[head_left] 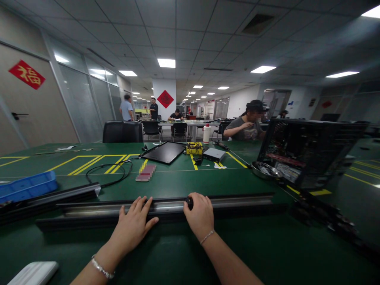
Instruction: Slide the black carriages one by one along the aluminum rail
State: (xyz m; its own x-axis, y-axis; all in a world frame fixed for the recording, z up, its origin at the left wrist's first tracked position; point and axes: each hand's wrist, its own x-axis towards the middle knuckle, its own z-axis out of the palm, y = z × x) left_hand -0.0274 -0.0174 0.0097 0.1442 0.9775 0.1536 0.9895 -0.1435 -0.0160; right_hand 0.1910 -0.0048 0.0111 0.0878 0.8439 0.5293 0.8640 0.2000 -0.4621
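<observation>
Blue tray far left, beside second rail. My left hand: fingers spread, lying flat on metal rail, no grip. My right hand, well apart from left: fingers curled over same rail, beside small black fitting. Rail lies crosswise on green bench, near my side. Far right: steel dish, then computer case.
</observation>
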